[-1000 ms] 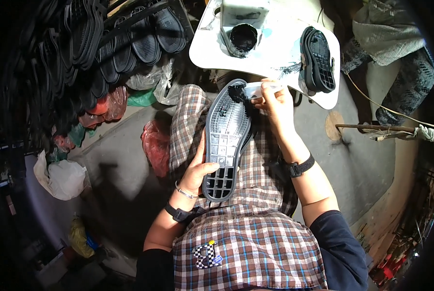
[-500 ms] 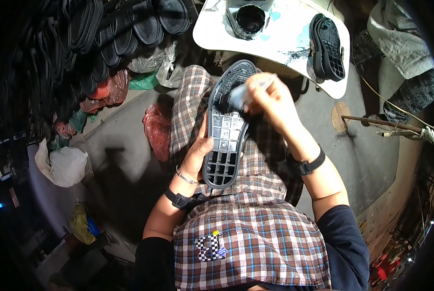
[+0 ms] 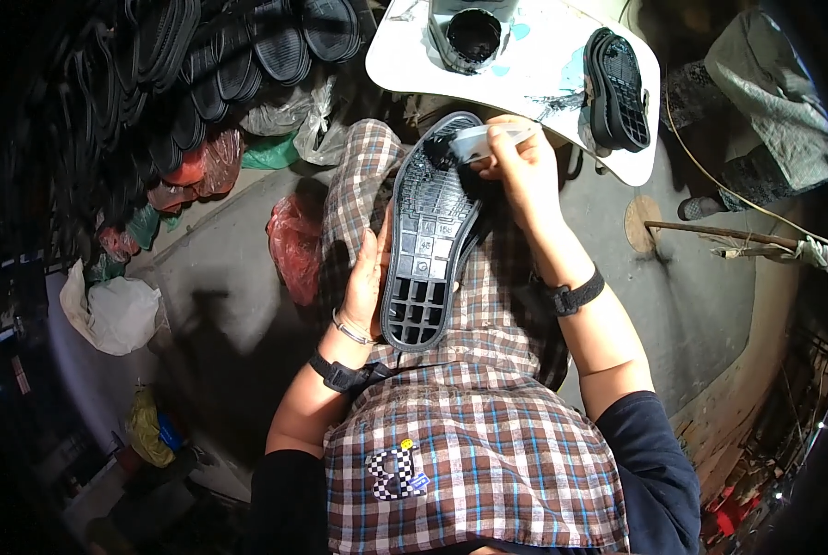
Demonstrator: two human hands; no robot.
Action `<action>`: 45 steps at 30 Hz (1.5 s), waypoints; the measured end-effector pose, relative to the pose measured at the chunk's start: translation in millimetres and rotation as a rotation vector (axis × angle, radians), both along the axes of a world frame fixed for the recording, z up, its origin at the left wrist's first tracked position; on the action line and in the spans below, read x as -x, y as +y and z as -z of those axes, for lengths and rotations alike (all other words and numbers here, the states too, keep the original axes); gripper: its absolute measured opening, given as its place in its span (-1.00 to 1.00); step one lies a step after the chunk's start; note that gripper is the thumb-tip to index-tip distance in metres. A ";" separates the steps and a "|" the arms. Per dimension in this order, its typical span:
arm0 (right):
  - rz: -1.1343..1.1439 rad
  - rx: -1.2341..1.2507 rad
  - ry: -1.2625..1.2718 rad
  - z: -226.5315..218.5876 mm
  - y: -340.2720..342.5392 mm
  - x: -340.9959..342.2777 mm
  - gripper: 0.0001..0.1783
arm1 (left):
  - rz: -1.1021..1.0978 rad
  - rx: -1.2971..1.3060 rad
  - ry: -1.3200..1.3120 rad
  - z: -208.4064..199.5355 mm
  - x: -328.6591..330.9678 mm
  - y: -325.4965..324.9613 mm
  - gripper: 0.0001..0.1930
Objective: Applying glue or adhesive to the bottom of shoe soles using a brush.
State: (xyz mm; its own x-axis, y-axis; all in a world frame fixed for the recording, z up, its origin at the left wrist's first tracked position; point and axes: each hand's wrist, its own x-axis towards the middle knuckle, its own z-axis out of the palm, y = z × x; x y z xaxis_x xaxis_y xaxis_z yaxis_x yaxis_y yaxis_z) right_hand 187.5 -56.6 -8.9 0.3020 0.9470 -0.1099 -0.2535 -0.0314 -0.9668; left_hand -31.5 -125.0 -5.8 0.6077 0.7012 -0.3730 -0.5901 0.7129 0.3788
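A black shoe sole (image 3: 414,199) lies tilted over my lap, with its grid of square hollows toward me. My left hand (image 3: 365,287) supports it along the left edge; some of its fingers are hidden beneath. In my right hand (image 3: 523,176) is a brush (image 3: 472,144) with a pale, flat handle, pinched between thumb and fingers. Its dark bristles touch the far part of the sole, where the surface looks wet and shiny black.
Ahead stands a small white table (image 3: 543,88) bearing a tub (image 3: 472,39) of black liquid and a pair of black soles (image 3: 617,92). Many soles (image 3: 280,46) are piled at the far left. Plastic bags (image 3: 295,245) lie on the floor. A rod with a round base (image 3: 643,225) is at right.
The brush has moved from the sole's middle toward its far end, along with my right hand. My left thumb has shifted off the sole's face to its edge.
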 end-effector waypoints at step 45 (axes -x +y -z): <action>-0.266 0.042 -0.126 -57.7 -72.2 38.4 -0.79 | -0.133 0.171 -0.132 -6.5 -19.6 29.7 -0.42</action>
